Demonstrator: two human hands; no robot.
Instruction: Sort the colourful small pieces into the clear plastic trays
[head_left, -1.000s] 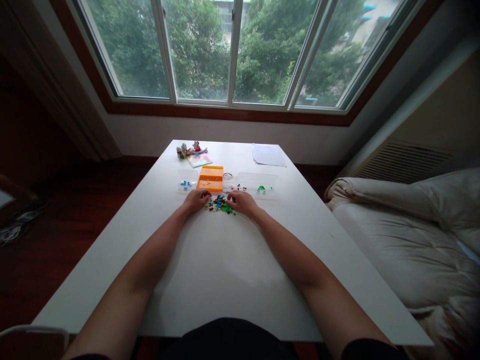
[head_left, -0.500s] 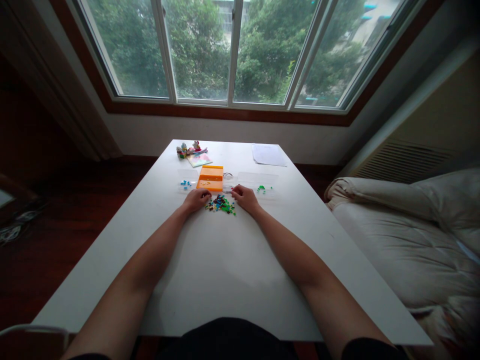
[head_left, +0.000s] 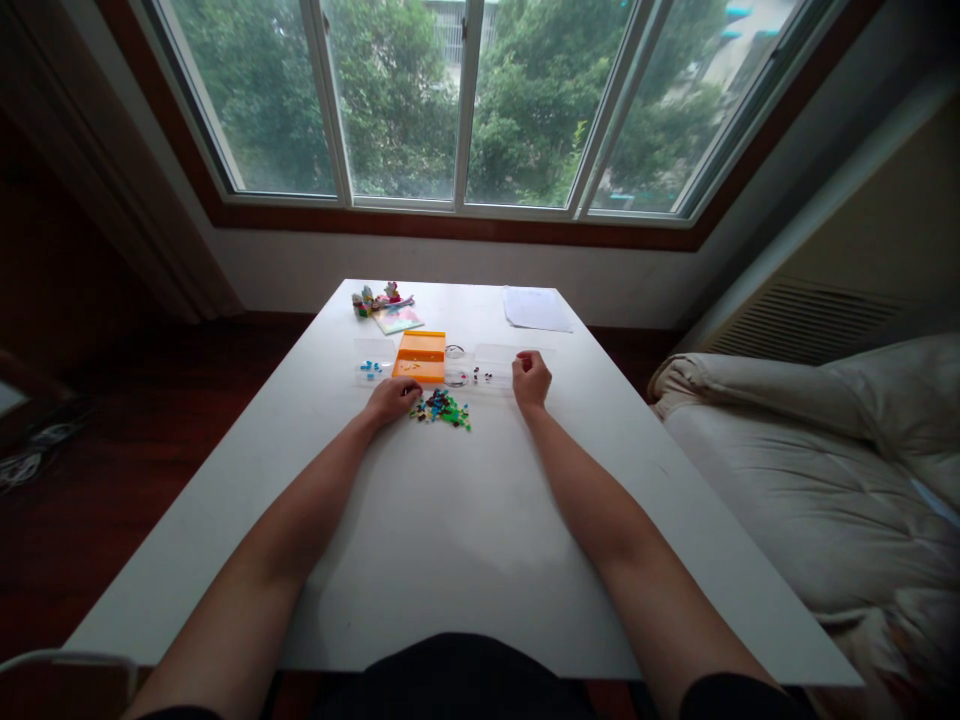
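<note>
My left hand (head_left: 393, 400) rests on the table at the left edge of a pile of small coloured bricks (head_left: 445, 410); its fingers are curled together, and what they hold, if anything, is too small to make out. Over the right-hand clear plastic box (head_left: 501, 354) is my right hand (head_left: 532, 380), fingers pinched and their tips hidden. Small dark brown pieces (head_left: 482, 377) lie in that box, left of the hand. Behind the pile stands an open orange case (head_left: 421, 356) with a few yellowish pieces in it. Another clear box (head_left: 374, 349) on the left contains blue pieces (head_left: 370, 367).
Clear round containers (head_left: 455, 378) sit between the orange case and the right box. Assembled toy figures (head_left: 365, 301) and a pastel card (head_left: 400, 319) are at the table's far left. Paper sheets (head_left: 537, 309) lie far right. A beige sofa (head_left: 795, 480) flanks the table.
My right hand has moved right from the pile's edge to over the clear box, uncovering the brown pieces and covering the green ones. My left hand has stayed in place.
</note>
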